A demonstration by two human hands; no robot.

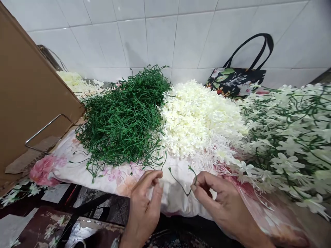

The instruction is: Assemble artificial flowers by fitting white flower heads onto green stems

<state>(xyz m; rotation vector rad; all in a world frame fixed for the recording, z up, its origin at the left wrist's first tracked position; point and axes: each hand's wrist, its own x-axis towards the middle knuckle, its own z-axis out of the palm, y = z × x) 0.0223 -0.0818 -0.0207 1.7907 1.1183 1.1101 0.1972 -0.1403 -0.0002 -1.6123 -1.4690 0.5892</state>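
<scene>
A thin green artificial flower stem (178, 183), bent into a V with small buds at its two tips, is pinched between the thumb and forefinger of my right hand (219, 199). My left hand (146, 203) is beside it at the cloth's front edge, fingers curled, with a gap between thumb and forefinger and nothing visible in it. Beyond my left hand lies a tangled heap of green plastic stems (126, 117). To its right is a pile of cream-white petal blossoms (191, 117), with thin white filament pieces (207, 156) at its front.
Finished-looking white flowers on green stems (289, 148) cover the right side. A black floral handbag (238, 81) leans on the tiled wall (160, 38). A cardboard box (33, 89) stands at the left near a bent metal wire (46, 129). Floral cloth (103, 177) covers the work surface.
</scene>
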